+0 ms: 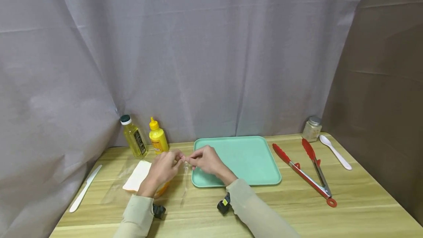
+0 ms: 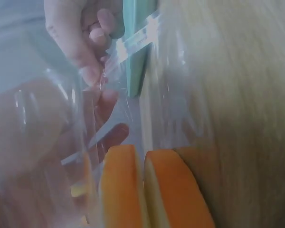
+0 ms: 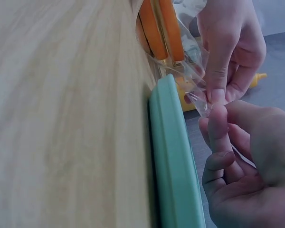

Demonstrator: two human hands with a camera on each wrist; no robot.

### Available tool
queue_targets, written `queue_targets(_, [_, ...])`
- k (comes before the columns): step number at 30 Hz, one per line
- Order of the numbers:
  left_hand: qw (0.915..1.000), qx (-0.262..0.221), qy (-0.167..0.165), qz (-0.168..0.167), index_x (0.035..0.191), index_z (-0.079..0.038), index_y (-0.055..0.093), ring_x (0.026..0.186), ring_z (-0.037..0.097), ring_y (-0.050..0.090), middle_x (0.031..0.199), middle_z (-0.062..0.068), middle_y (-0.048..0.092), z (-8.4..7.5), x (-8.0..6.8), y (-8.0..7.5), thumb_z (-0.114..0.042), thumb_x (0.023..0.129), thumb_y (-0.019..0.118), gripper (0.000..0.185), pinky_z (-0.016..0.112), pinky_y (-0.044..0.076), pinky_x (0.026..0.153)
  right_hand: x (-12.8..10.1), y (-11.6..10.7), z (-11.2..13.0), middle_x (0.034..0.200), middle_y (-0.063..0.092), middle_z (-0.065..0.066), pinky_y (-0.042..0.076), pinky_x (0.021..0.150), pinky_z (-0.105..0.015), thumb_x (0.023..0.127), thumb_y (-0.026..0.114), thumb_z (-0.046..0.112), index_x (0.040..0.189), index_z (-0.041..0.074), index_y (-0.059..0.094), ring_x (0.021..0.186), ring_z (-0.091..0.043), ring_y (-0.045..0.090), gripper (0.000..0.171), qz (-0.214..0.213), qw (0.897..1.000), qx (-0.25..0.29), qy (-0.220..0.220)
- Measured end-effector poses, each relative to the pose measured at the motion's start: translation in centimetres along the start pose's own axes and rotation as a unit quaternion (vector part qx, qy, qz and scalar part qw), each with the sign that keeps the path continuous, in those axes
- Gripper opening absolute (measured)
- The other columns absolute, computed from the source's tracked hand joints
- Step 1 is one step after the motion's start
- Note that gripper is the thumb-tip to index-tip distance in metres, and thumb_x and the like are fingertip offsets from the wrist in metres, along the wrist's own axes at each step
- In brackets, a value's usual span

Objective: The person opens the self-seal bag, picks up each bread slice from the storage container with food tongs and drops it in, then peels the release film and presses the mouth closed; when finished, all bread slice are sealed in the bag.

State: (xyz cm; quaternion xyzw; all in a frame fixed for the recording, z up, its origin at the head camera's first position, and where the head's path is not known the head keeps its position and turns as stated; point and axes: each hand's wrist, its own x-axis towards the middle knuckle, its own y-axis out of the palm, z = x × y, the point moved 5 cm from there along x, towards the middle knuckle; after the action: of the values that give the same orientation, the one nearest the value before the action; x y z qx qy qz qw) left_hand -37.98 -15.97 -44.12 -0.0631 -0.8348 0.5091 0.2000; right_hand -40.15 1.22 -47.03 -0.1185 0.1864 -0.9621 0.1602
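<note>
Left hand (image 1: pixel 164 168): raised just above the table, thumb and fingers (image 3: pixel 218 71) pinching the mouth of a clear, crinkled plastic bag (image 1: pixel 125 181).
Right hand (image 1: pixel 205 161): meeting the left in front of the tray's near-left corner, fingertips (image 2: pixel 88 71) clamped on the same bag edge (image 3: pixel 199 97).
Clear plastic bag: lying on the pale wooden table (image 1: pixel 347 208) left of the tray, mouth lifted between the two hands, the rest flat on the wood.
Sliced white bread with orange-brown crust (image 1: pixel 137 177): inside the bag, under and just left of the left hand; in the left wrist view two slices (image 2: pixel 152 190) standing side by side on edge.
Mint-green rectangular plastic tray (image 1: pixel 244 157): just behind and right of the hands, its rim (image 3: pixel 173 156) close beside the fingers.
White plastic knife (image 1: pixel 84 188): at the table's left edge, well apart from the bag.
Red-tipped metal tongs (image 1: pixel 307 168): right of the tray, arms spread.
White plastic spoon (image 1: pixel 335 151): beyond the tongs, far right.
Yellow squeeze bottle (image 1: pixel 158 136): upright at the back, behind the left hand.
Clear oil bottle with dark cap (image 1: pixel 133 136): just left of the yellow one.
Small glass jar with metal lid (image 1: pixel 311 127): back right corner.
Grey curtain (image 1: pixel 198 47): hanging behind the table.
</note>
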Motion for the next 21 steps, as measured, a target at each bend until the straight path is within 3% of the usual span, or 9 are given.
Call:
queue_targets(2, [0.9999, 0.011, 0.002, -0.006, 0.101, -0.020, 0.079, 0.065, 0.008, 0.056, 0.091, -0.004, 0.082, -0.2, -0.1, 0.0, -0.021, 0.104, 0.075, 0.005, 0.036, 0.050, 0.068, 0.0, 0.0, 0.1, 0.078, 0.081, -0.003, 0.044, 0.053, -0.017, 0.099, 0.079, 0.015, 0.098, 0.008, 0.087, 0.070, -0.027, 0.078, 0.010, -0.005, 1.000, 0.003, 0.000])
queue_targets(5, [0.9992, 0.034, 0.009, -0.020, 0.100, -0.019, 0.079, 0.073, 0.011, 0.066, 0.094, -0.004, 0.083, -0.5, 0.0, -0.1, -0.021, 0.103, 0.075, 0.005, 0.047, 0.059, 0.086, -0.1, 0.0, 0.2, 0.077, 0.081, -0.002, 0.044, 0.053, -0.017, 0.098, 0.076, 0.009, 0.098, 0.007, 0.086, 0.074, -0.029, 0.078, 0.011, -0.015, 1.000, 0.008, 0.008])
queue_targets(8, [0.9979, 0.054, 0.015, -0.033, 0.100, -0.019, 0.078, 0.085, 0.015, 0.074, 0.096, -0.004, 0.083, -0.7, 0.0, -0.1, -0.019, 0.103, 0.075, 0.005, 0.058, 0.054, 0.106, -0.1, -0.1, 0.2, 0.076, 0.080, -0.004, 0.041, 0.052, -0.018, 0.097, 0.074, 0.008, 0.097, 0.009, 0.087, 0.074, -0.029, 0.078, 0.013, -0.025, 1.000, 0.012, 0.015])
queue_targets(21, [0.9956, 0.070, 0.034, -0.054, 0.098, -0.019, 0.076, 0.093, 0.023, 0.077, 0.097, -0.003, 0.082, -1.3, -0.3, 0.1, -0.016, 0.103, 0.073, 0.006, 0.061, 0.053, 0.107, 0.0, 0.1, -0.2, 0.075, 0.080, 0.003, 0.039, 0.048, -0.017, 0.092, 0.075, 0.006, 0.093, 0.013, 0.087, 0.066, -0.015, 0.076, 0.014, -0.067, 0.997, -0.007, 0.026])
